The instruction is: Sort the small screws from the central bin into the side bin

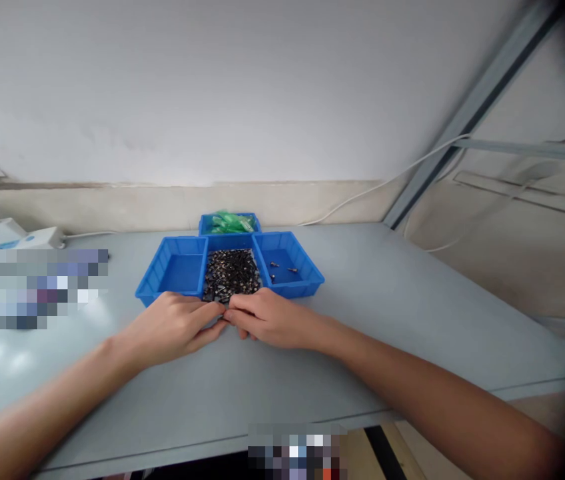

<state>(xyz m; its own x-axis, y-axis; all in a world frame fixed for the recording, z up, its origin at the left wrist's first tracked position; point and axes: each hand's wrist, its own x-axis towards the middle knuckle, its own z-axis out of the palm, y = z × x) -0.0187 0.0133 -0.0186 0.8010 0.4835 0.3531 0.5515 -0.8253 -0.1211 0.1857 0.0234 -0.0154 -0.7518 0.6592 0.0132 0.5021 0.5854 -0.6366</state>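
My left hand (180,327) and my right hand (272,319) meet fingertip to fingertip over the table, just in front of the middle blue bin. Fingers of both hands are pinched together around something too small to make out. Behind them, the middle bin holds a heap of small dark metal parts (232,272), its near edge partly hidden by my hands. To the right, a blue bin (307,290) has a few similar small parts (292,270) lying on its floor. On the left, another blue bin (150,277) shows a bare floor.
At the back, a blue bin (203,225) holds green plastic bags (232,222) against the wall. A white power strip (42,238) lies at the far left, near a blurred-out item. A metal frame post (427,167) and a white cable (362,190) are at the right.
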